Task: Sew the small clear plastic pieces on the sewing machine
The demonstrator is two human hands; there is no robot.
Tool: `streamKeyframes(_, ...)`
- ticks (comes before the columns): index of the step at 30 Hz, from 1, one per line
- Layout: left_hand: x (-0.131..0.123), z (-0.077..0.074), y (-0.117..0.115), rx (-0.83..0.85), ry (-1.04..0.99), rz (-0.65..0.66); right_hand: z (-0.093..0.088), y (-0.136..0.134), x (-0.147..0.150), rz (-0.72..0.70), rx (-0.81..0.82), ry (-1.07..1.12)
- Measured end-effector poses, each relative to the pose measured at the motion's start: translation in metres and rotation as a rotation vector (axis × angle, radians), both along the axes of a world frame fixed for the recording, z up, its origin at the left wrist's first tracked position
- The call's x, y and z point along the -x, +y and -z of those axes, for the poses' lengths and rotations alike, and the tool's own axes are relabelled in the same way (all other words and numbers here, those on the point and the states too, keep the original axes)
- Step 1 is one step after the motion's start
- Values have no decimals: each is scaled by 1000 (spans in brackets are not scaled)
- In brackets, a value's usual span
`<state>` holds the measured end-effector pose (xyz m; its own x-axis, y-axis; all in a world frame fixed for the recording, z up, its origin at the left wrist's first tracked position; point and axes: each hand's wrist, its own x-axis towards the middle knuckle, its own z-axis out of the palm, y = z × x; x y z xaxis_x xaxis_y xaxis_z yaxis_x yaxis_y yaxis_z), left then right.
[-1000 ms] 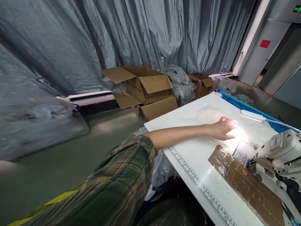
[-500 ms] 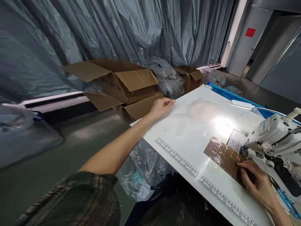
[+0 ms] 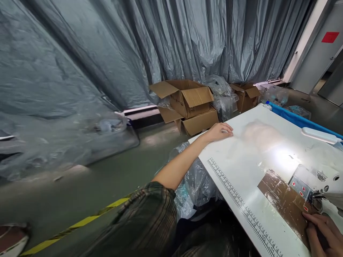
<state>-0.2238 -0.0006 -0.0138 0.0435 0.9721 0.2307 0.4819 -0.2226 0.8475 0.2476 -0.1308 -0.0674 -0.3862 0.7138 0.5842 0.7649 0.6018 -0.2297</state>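
My left hand [image 3: 220, 132] rests on the far left part of the white sewing table [image 3: 235, 157], its fingers loosely bent and slightly apart, holding nothing. At the lower right, my right hand [image 3: 323, 232] touches a flat brown strip [image 3: 284, 200] that looks covered in shiny clear tape. Thumb and forefinger lie apart on that strip; the other fingers are partly hidden. The strip lies against a metal plate [image 3: 301, 185] with red arrow marks. Just beyond the fingertips is the white sewing machine [image 3: 328, 185], cut off by the frame edge.
A printed ruler scale [image 3: 238, 200] runs along the table's near edge. A white-handled tool [image 3: 318, 135] lies near the blue cloth [image 3: 302, 116] at the far edge. Open cardboard boxes [image 3: 197, 98] and clear plastic bags [image 3: 222, 96] stand before a grey curtain [image 3: 187, 39].
The view has swung left, so the table and both hands appear farther right. The left fingers look a little more stretched out. My right hand stays at the brown strip.
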Motion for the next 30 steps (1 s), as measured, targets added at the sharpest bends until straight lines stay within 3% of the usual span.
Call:
streamKeyframes(7, -8, -10, -9, 118, -341, 164, -4, 2, 6, 4, 4, 13)
streamKeyframes(12, -44, -24, -30, 255, -560, 317, -14, -6, 13, 44, 114, 129)
streamKeyframes(15, -86, -33, -55, 364, -586, 524, -35, -15, 23, 17, 336, 235)
streamKeyframes(19, -144, -47, -90, 615, -483, 954, -66, -23, 45, -74, 597, 379)
streamKeyframes(22, -175, -54, -103, 662, -433, 1144, -82, -27, 58, -305, 801, 499)
streamKeyframes(25, -188, -53, -96, 588, -411, 1145, -87, -28, 61, -447, 1063, 539)
streamKeyframes(30, -183, -34, -60, 468, -309, 947, -81, -18, 51, -120, 1171, 637)
